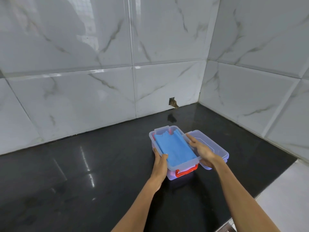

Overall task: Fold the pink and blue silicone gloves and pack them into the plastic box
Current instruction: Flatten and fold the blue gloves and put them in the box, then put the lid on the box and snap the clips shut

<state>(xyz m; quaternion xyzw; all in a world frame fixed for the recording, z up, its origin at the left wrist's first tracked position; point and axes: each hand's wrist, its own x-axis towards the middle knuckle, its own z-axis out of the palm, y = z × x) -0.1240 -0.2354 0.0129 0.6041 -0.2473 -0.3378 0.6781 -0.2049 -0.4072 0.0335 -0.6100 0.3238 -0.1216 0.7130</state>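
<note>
A clear plastic box (151,137) with a red clasp (185,172) stands on the black counter. Folded blue silicone gloves (173,148) lie on top inside it and fill the opening. A pink tint shows through the box's lower wall; no pink glove is plainly visible. My left hand (160,162) grips the box's near left rim, thumb over the edge. My right hand (201,150) rests flat on the clear lid (212,146), which lies beside the box on its right, fingers stretched toward the box's right rim.
The glossy black counter (83,173) runs to white marble-look tiled walls at the back and right. A small broken hole (173,102) sits low in the back wall. The counter's edge falls away at the right front, with pale floor beyond.
</note>
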